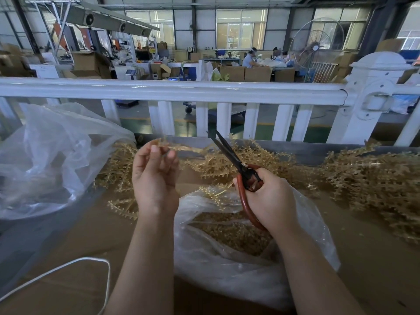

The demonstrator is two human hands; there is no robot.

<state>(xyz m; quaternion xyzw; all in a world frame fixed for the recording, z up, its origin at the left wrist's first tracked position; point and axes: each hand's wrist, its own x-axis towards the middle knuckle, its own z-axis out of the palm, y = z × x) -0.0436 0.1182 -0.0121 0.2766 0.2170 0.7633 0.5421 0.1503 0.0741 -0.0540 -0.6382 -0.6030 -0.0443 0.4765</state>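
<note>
Golden plastic sprue strip (186,148) is pinched at its left end by the left hand's (154,178) curled fingertips, its long axis running rightward toward the slightly parted blades of the red-handled scissors (236,162) gripped in the right hand (268,201).

No writing can be read.
The labels on the machines (154,50) in the upper left and the marks on the cardboard boxes (234,73) are too blurred and small to read.
</note>
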